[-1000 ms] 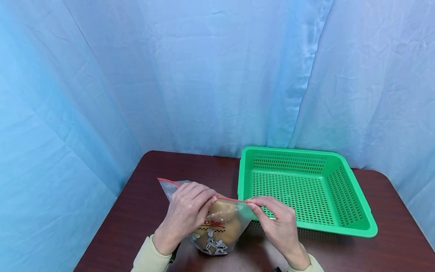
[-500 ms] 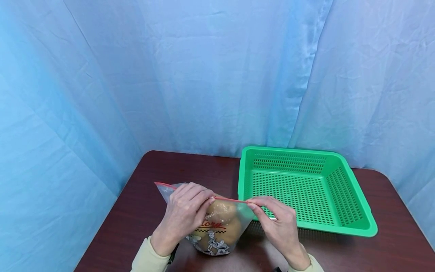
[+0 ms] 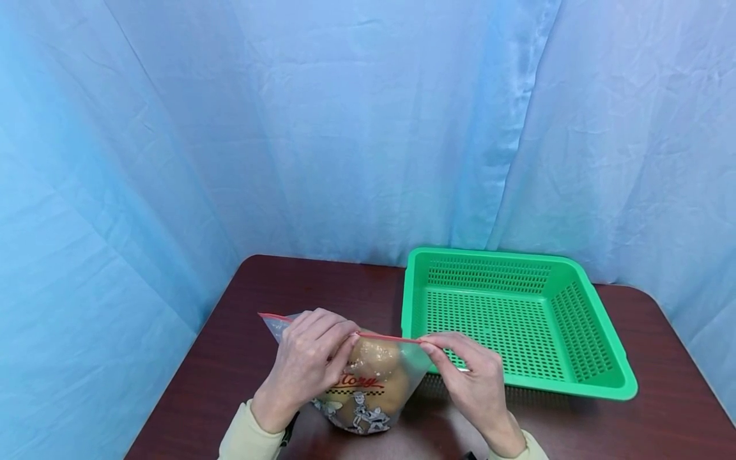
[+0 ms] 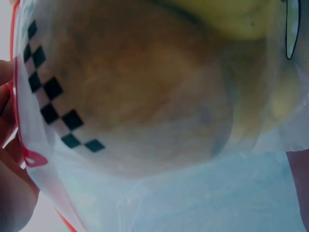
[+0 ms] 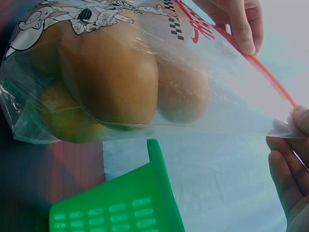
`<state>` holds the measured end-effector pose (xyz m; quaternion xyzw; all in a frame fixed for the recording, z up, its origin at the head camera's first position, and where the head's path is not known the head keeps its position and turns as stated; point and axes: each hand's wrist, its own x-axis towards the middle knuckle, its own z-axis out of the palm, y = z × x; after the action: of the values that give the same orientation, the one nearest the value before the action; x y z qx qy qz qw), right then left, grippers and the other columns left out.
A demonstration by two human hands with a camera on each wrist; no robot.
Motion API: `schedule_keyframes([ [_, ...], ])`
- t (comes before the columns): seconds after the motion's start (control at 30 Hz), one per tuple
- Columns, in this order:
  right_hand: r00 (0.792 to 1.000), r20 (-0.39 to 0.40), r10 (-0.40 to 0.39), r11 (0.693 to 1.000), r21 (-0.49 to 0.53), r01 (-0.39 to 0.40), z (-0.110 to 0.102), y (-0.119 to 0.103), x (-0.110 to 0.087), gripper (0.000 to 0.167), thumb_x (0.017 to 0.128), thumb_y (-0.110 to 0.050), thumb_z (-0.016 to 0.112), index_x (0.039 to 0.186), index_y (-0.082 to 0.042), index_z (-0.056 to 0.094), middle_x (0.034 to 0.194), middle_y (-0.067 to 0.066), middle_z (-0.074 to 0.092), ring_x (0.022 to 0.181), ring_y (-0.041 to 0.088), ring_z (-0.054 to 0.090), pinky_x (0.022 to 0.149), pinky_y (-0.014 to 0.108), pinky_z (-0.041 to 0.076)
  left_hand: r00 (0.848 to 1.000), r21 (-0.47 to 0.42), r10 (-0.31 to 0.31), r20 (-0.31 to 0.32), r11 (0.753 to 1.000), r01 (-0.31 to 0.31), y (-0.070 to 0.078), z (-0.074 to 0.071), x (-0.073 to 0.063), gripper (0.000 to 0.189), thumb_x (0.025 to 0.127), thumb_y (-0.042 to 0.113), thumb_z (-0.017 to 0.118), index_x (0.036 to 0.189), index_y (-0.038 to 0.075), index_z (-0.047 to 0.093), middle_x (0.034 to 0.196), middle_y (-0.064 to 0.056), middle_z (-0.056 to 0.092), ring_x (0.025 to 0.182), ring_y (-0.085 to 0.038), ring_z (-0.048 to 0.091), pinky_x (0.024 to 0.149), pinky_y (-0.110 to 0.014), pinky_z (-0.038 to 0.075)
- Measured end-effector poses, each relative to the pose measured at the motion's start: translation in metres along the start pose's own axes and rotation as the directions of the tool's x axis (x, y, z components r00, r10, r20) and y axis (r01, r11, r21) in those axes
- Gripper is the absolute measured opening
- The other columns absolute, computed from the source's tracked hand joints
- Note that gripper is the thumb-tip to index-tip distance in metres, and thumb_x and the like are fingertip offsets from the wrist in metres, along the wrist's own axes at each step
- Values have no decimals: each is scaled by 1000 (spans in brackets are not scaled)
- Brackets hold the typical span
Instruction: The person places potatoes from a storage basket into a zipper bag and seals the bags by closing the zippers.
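Note:
A clear zip bag (image 3: 368, 390) with a red zip strip (image 3: 385, 336) and printed cartoon figures stands on the table, filled with several rounded orange-brown and yellow-green fruit-like pieces (image 5: 113, 77). My left hand (image 3: 310, 358) pinches the strip left of its middle, thumb in front and fingers bent over the back. At the bag's upper right corner, my right hand (image 3: 471, 383) pinches the strip's end between thumb and index finger. The strip is taut between the hands. In the left wrist view, part of the left hand (image 4: 17, 188) shows at the edge.
A green perforated basket (image 3: 618, 358) sits on the right side of the dark brown table (image 3: 333, 281), just behind the right hand. Light blue curtains (image 3: 368, 128) hang at the back and sides.
My left hand has slid slightly left along the red strip, and the strip's free left end has dipped left and down. My right hand has stayed at the corner.

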<state>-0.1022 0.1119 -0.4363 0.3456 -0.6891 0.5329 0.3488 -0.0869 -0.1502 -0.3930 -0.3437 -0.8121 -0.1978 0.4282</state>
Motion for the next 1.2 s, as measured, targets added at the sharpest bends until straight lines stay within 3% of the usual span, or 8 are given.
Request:
schedule_keyframes([
  [0.23, 1000, 3, -3, 1000, 4, 3, -1, 0, -1, 11, 89, -7, 81, 100, -7, 80, 89, 7, 77, 84, 12, 74, 78, 16, 55, 999, 0, -22, 34, 1000, 22, 0, -3, -2, 17, 102, 19, 62, 93, 13, 75, 88, 5, 70, 81, -16, 65, 65, -34, 51],
  [1.0, 999, -7, 47, 998, -46, -47, -11, 6, -5, 10, 89, -6, 80, 99, -8, 80, 90, 6, 77, 86, 9, 74, 78, 15, 55, 1000, 27, -7, -5, 1000, 8, -4, -7, -4, 20, 104, 20, 60, 93, 11, 75, 87, 4, 70, 77, -17, 65, 63, -35, 50],
  [1.1, 995, 7, 100, 994, -40, -100, -9, 3, -5, 13, 87, -2, 81, 98, -9, 79, 90, 6, 77, 85, 8, 73, 77, 15, 54, 1000, 23, -11, -12, 1000, 12, -4, -8, -5, 21, 105, 21, 60, 94, 11, 74, 88, 4, 70, 77, -17, 65, 64, -35, 50],
  [1.2, 973, 52, 224, 974, 9, -225, -9, -3, -5, 25, 83, 8, 80, 102, -8, 78, 94, 6, 77, 89, 7, 72, 79, 16, 54, 1000, 24, -16, -11, 1000, 16, -4, -8, -6, 22, 106, 22, 59, 94, 11, 74, 88, 4, 70, 77, -16, 65, 64, -35, 51],
])
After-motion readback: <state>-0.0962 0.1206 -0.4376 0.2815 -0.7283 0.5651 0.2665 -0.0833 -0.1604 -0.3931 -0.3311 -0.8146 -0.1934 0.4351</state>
